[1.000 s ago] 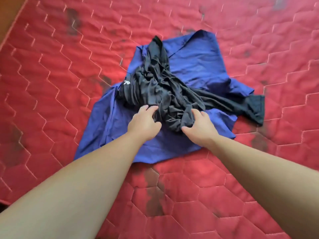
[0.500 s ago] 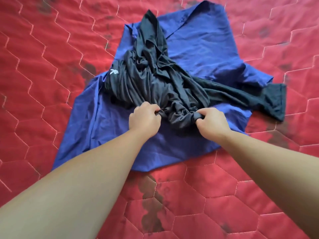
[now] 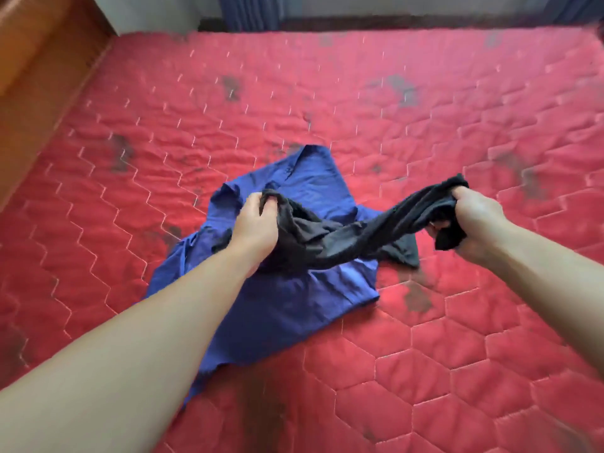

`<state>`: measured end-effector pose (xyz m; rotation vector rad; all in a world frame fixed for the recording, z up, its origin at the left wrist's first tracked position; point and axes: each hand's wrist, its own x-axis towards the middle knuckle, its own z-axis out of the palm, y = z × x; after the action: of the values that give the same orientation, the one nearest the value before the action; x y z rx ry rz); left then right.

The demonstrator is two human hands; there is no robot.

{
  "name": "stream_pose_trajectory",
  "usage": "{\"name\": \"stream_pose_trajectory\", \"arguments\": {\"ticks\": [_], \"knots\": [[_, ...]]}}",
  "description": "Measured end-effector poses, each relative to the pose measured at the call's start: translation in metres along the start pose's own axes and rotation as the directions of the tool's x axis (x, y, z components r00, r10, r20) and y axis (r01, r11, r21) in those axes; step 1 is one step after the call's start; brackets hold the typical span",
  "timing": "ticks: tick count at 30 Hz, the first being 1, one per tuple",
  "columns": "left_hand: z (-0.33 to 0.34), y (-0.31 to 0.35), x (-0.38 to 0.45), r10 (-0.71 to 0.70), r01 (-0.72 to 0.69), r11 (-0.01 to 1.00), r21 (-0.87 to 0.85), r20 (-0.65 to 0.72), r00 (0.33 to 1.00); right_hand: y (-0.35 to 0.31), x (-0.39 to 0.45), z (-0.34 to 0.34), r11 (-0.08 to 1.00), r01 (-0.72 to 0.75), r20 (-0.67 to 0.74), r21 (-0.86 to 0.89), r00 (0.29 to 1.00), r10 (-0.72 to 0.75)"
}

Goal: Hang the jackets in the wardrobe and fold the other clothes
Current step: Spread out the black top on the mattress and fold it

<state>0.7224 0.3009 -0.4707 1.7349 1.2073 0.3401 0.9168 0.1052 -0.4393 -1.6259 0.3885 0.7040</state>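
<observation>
- Head view: the thin, limp black jersey garment [image 3: 340, 238] hangs bunched like a rope between the two hands, lifted clear above the crumpled blue cotton garment [image 3: 294, 289] that lies flat on the red quilted mattress [image 3: 425, 371] near the middle of the picture.
- It looks light and very soft, with no stiffness at all; it will sag and twist wherever it is not held. I judge it best taken by a hem or the shoulder seams, two corners apart, so it opens flat instead of staying roped up.
- The left hand [image 3: 258, 223] sits at about nine o'clock from the garment's middle, fingers curled down over a gathered edge of the black cloth, forearm reaching forward.
- The right hand [image 3: 470, 217] is out at about three o'clock, well apart from the other, fist closed round the opposite bunched end, a dark tail hanging below it.
- A loose flap of the black cloth droops toward the blue one at about five o'clock; whether it touches I cannot tell.
- A wooden bed frame [image 3: 32, 76] runs along the mattress at ten o'clock.
</observation>
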Motion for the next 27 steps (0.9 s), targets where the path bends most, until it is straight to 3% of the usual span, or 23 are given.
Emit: {"name": "stream_pose_trajectory", "arguments": {"ticks": [2,4,6,7,9,11,13,15,21,24,27], "knots": [[-0.016,0.064,-0.010,0.047,-0.043,0.995,-0.095,0.040,0.998,-0.054,-0.022,-0.027,0.999,0.007,0.072,-0.037,0.997,-0.004],[-0.030,0.122,-0.027,0.052,-0.038,0.983,-0.182,0.073,0.996,-0.093,-0.046,-0.049,0.943,0.082,0.210,-0.323,0.978,-0.013],[-0.040,0.178,-0.049,0.055,-0.020,0.961,-0.274,0.120,0.991,-0.121,-0.075,-0.064,0.688,0.302,0.304,-0.660,0.945,-0.124],[-0.044,0.206,-0.062,0.074,-0.024,0.945,-0.327,0.144,0.987,-0.131,-0.093,-0.066,0.558,0.409,0.360,-0.722,0.911,-0.202],[-0.051,0.261,-0.095,0.126,-0.038,0.893,-0.448,0.168,0.978,-0.146,-0.134,-0.066,0.469,0.555,0.533,-0.687,0.824,-0.195],[-0.059,0.314,-0.131,0.165,-0.039,0.834,-0.551,0.181,0.969,-0.152,-0.176,-0.062,0.490,0.647,0.689,-0.585,0.715,-0.120],[-0.071,0.356,-0.162,0.187,-0.055,0.812,-0.581,0.169,0.968,-0.158,-0.205,-0.057,0.471,0.742,0.731,-0.477,0.632,-0.257],[-0.086,0.384,-0.187,0.220,-0.115,0.815,-0.568,0.119,0.968,-0.172,-0.229,-0.058,0.387,0.813,0.669,-0.435,0.579,-0.466],[-0.130,0.401,-0.232,0.278,-0.227,0.774,-0.592,-0.004,0.960,-0.235,-0.292,-0.103,0.507,0.811,0.548,-0.292,0.577,-0.606],[-0.125,0.382,-0.258,0.331,-0.210,0.814,-0.542,0.134,0.934,-0.245,-0.319,-0.124,0.601,0.762,0.409,-0.242,0.641,-0.649],[-0.101,0.349,-0.287,0.422,-0.256,0.878,-0.404,0.404,0.812,-0.243,-0.342,-0.137,0.727,0.669,0.313,-0.158,0.732,-0.606]]}}
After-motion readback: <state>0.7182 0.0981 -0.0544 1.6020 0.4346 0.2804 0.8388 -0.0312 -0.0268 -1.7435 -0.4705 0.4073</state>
